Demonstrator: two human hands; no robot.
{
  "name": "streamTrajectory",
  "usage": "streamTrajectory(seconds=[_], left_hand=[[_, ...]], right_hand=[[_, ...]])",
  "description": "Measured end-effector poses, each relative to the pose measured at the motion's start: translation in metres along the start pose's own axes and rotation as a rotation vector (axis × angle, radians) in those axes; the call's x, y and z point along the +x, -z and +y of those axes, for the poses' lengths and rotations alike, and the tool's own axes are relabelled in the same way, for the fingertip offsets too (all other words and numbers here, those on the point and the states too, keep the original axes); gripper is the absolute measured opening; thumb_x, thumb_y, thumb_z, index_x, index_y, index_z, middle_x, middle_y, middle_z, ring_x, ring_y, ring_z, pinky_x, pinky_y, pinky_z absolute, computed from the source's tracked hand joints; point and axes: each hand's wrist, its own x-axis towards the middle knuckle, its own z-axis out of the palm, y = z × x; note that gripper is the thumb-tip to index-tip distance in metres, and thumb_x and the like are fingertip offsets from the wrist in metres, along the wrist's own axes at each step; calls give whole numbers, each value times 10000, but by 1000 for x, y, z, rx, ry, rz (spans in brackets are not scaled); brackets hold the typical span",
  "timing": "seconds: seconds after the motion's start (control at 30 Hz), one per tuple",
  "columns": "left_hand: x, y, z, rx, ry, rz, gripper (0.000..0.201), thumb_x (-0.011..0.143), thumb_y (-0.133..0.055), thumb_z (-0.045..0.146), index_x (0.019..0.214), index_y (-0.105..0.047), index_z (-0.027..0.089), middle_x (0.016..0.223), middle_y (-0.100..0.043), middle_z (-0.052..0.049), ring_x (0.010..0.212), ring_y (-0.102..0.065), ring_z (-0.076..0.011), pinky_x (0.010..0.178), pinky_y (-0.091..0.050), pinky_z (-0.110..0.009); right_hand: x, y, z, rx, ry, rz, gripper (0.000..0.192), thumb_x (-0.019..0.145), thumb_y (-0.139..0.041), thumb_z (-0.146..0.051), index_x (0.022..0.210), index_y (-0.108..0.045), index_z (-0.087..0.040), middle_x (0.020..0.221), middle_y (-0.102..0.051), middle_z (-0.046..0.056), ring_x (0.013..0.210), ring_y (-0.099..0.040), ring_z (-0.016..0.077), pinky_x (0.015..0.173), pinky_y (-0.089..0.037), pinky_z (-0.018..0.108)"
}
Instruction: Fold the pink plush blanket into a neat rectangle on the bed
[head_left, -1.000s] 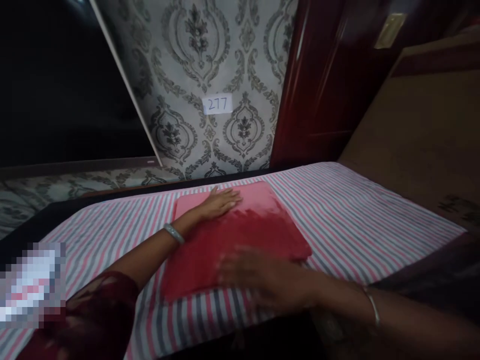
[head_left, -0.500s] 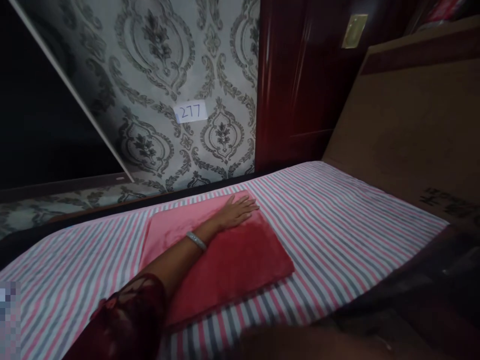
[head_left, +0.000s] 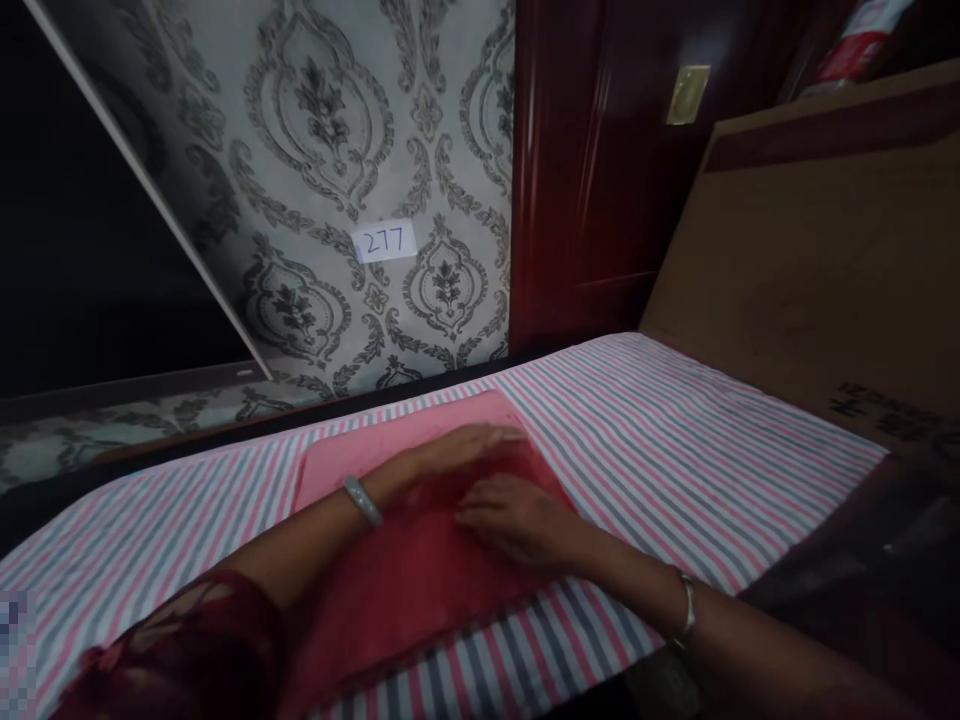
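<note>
While both palms lay flat on it, the folded red cloth (head_left: 420, 560) rested on the striped sheet (head_left: 675, 440) that covered the bed, nearer the left half of that sheet and close to its far edge. The left hand (head_left: 469, 447) was spread open, fingers straight and pointing right, pressed on the far part of the cloth near its upper right corner. The right hand (head_left: 517, 520) lay just beside it, a little nearer the person, also open and flat with the fingers pointing left; neither hand gripped or pinched anything. The two hands were close together, and it could not be told whether their fingertips met. A pale bangle (head_left: 363, 500) sat on the left wrist and a thin bracelet (head_left: 685, 612) on the right wrist. A dark red lace sleeve (head_left: 187, 650) covered the left upper arm at the bottom left of the view. The far part of the cloth looked a lighter pink, the near part a deeper red.

Behind the bed stood a wall with grey patterned wallpaper (head_left: 337, 130), and on it a small white label (head_left: 384, 241) read 277. To the right of the wallpaper was a dark red wooden door (head_left: 600, 180) with a brass plate (head_left: 688, 95). A large sheet of brown cardboard (head_left: 817, 260) leaned along the right side of the bed, touching the sheet's edge.
</note>
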Motion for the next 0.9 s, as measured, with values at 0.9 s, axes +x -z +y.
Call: streamTrajectory(seconds=[0.9], left_hand=[[10, 45, -103, 158, 387, 79, 769, 976, -212, 666, 1489, -459, 148, 1573, -413, -93, 1467, -352, -224, 1224, -206, -358]], right_hand=[[-16, -3, 4, 197, -74, -283, 471, 1058, -381, -297, 1521, -412, -219, 1584, -398, 36, 1518, -198, 141, 1254, -102, 389]])
